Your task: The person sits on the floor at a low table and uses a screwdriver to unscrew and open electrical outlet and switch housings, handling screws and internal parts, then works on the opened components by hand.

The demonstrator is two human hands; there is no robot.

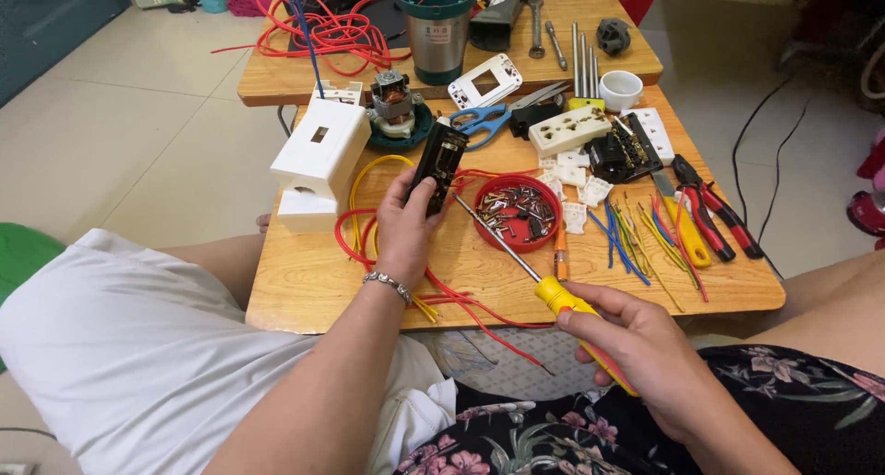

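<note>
My left hand (403, 228) grips a long black socket strip body (439, 163), held upright over the low wooden table (304, 281). My right hand (636, 346) holds a yellow-handled screwdriver (562, 298); its steel shaft points up-left and its tip is close to the lower end of the black strip. Just right of the strip sits a round red tray (486, 191) holding several small metal screws and contacts. Red and yellow wires (359, 226) loop under my left hand.
A white plastic box (318, 161) stands at the table's left edge. Blue scissors (479, 123), white socket parts (570, 129), a black socket insert (625, 150), red pliers (714, 212) and coloured wire bits (636, 240) lie at right. A steel cup (437, 32) and small motor (394, 99) sit behind.
</note>
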